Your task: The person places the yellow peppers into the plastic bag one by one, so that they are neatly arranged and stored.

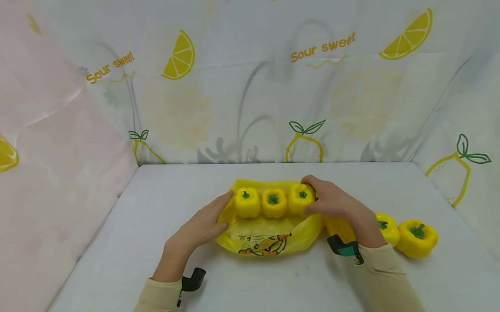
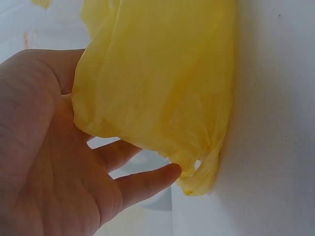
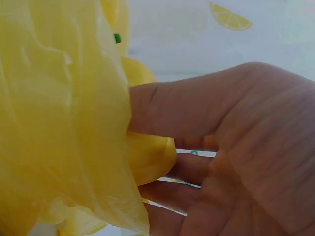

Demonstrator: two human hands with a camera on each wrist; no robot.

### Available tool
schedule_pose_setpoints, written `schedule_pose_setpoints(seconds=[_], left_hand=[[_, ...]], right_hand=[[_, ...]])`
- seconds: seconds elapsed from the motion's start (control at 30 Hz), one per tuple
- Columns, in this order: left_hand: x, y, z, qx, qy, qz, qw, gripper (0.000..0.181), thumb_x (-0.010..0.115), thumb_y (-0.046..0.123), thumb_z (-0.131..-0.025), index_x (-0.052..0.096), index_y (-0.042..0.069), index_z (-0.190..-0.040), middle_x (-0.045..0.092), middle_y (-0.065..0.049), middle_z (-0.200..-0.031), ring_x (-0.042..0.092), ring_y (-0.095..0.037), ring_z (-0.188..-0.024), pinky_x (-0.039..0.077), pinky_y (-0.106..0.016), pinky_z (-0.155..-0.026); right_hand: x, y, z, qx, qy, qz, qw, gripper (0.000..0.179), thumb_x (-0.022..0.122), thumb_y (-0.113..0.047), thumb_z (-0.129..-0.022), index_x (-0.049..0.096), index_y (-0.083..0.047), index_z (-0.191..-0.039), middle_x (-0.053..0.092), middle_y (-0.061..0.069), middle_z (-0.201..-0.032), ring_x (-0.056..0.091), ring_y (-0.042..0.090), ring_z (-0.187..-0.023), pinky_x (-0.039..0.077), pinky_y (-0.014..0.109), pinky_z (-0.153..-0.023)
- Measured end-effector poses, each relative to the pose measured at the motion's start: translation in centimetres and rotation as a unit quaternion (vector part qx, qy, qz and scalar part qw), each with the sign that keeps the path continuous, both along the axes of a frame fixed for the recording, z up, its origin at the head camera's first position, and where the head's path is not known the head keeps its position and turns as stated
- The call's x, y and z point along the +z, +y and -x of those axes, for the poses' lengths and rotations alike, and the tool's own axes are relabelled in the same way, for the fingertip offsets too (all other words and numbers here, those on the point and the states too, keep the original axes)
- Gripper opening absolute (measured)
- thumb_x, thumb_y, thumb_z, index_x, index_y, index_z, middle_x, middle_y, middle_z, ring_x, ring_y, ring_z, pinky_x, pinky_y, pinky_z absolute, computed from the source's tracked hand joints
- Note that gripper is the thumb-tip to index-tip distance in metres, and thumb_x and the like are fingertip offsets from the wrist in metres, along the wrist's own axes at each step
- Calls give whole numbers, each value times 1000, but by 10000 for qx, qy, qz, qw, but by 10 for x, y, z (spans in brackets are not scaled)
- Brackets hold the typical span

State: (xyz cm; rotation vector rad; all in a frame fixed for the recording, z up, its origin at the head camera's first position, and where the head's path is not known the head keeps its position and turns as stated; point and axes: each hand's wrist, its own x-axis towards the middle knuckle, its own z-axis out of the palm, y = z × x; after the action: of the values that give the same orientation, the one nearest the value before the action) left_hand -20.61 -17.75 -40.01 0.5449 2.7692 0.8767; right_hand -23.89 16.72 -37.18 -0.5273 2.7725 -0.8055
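Observation:
A crinkled yellow plastic bag (image 1: 263,231) with a printed drawing lies on the white table, and three yellow bell peppers line up across it: a left one (image 1: 247,205), a middle one (image 1: 274,204) and a right one (image 1: 297,201). Their green stems face up. My right hand (image 1: 336,199) grips the right pepper, thumb on the near side and fingers round the far side; bag film hides part of it in the right wrist view. With my left hand (image 1: 200,226) I hold the bag's left edge, where the film (image 2: 152,73) covers the thumb tip and some fingertips.
Two more yellow bell peppers, one (image 1: 386,228) beside my right wrist and another (image 1: 417,239) farther right, sit on the table (image 1: 258,298). Something yellow (image 1: 339,228) shows under my right wrist. Lemon-printed cloth (image 1: 246,99) hangs behind and at both sides.

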Motion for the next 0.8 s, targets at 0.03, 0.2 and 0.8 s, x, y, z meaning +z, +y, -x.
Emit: schedule_pose_setpoints(seconds=[0.03, 0.2, 0.8], left_hand=[[0, 0, 0, 2, 4, 5, 10000, 76, 56, 12, -95, 18, 17, -160, 24, -6, -166, 23, -30, -153, 23, -52, -124], [1, 1, -2, -17, 55, 21, 10000, 75, 56, 12, -95, 19, 17, -160, 24, -6, -166, 23, -29, -153, 23, -52, -124], [1, 1, -2, 59, 70, 36, 10000, 75, 55, 13, -95, 18, 16, -160, 23, -6, -166, 22, -30, -154, 22, -52, -125]], right_hand=[[-2, 0, 1, -11, 4, -13, 10000, 68, 75, -22, -83, 43, -8, -142, 58, 14, -134, 56, 27, -109, 48, 46, -101], [-6, -5, 2, -47, 39, -180, 9998, 71, 74, -18, -85, 41, -1, -146, 48, 21, -148, 48, 37, -131, 36, 55, -116], [19, 19, -11, -254, 398, 195, 9987, 67, 65, -33, -94, 39, -9, -151, 38, 18, -156, 41, 43, -137, 38, 63, -110]])
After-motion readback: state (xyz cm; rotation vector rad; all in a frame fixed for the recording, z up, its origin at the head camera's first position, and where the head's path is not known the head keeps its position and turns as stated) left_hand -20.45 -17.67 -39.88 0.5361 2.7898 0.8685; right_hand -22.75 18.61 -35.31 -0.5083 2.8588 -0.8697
